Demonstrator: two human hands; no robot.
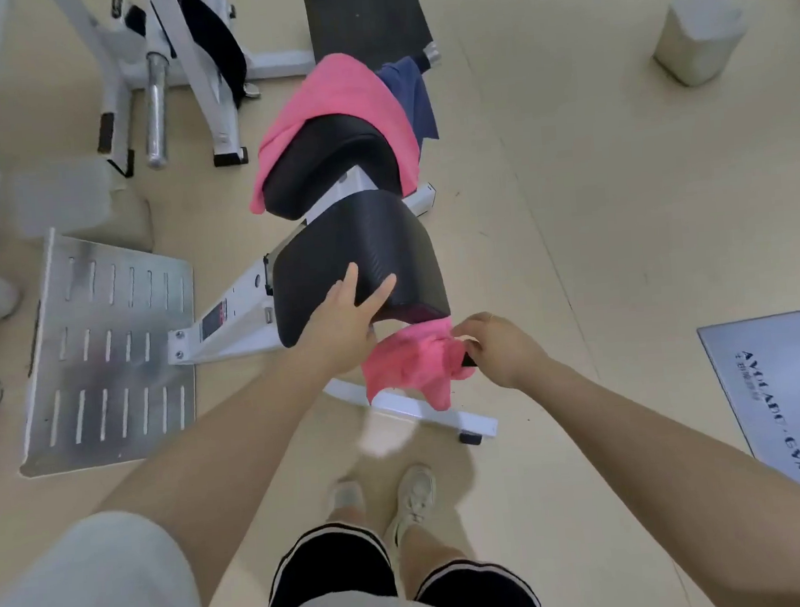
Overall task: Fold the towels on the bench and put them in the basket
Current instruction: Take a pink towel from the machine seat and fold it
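On gym floor by black padded table [356,254]: left hand [342,324] flat and open on pad, right hand [499,348] pinching small pink towel [410,362] hanging off near end; best pulled up slowly, spread flat before folding.

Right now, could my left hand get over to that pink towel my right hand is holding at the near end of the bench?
Probably yes. The left hand rests open on the near bench pad, right beside the pink towel that the right hand pinches, with nothing between them.
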